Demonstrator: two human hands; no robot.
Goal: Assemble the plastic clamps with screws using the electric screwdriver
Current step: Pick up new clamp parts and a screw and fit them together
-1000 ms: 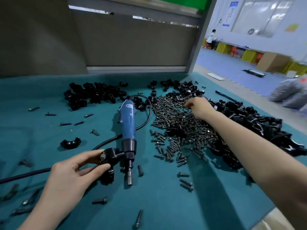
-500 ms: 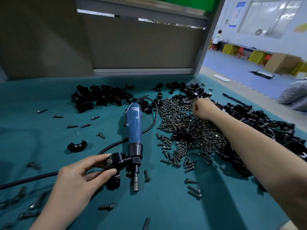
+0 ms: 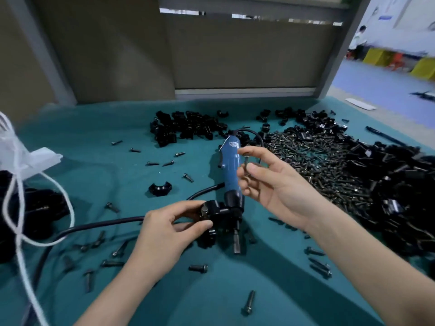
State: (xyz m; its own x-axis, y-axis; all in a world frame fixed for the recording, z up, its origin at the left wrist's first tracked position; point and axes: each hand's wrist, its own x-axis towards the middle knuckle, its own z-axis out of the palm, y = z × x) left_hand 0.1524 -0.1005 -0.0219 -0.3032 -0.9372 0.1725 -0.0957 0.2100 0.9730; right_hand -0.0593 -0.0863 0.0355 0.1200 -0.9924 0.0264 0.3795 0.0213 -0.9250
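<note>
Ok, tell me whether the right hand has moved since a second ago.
Yes: right hand left the screw pile, now nearer, beside the blue screwdriver, pinching a screw.

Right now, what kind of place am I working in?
Probably a factory assembly bench: a big pile of screws, heaps of black plastic clamps and a blue electric screwdriver lie on a green table.

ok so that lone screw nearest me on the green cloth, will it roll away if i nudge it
Probably not far: the screw lies on its side on the teal cloth, which likely damps rolling. Its head looks wider than its shank, so it would likely curve round rather than run straight. Small and smooth-looking, it may be fiddly to pinch.
</note>
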